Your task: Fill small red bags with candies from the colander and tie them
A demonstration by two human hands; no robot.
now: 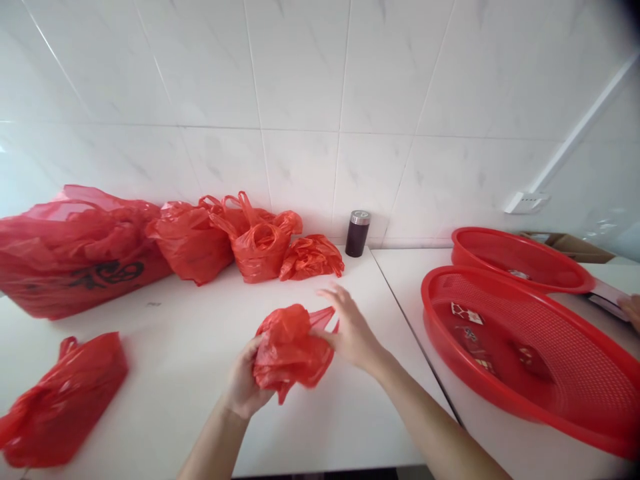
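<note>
A crumpled red plastic bag [293, 347] is above the white table, in front of me. My left hand [246, 383] is closed around its left side from below; part of the fingers is hidden behind the plastic. At the bag's right side, my right hand [350, 330] has its fingers stretched out and apart, with the thumb against the bag. A loose flap of the plastic stands up between that thumb and the fingers. Whether anything lies inside the bag cannot be made out.
Filled red bags [260, 247] line the wall beside a large printed red bag [85, 253]. Another red bag [75, 400] lies front left. A dark tumbler [357, 235] stands at the back. Right are red baskets [500, 393], small packets in the nearer; another person's hand [631, 310] shows.
</note>
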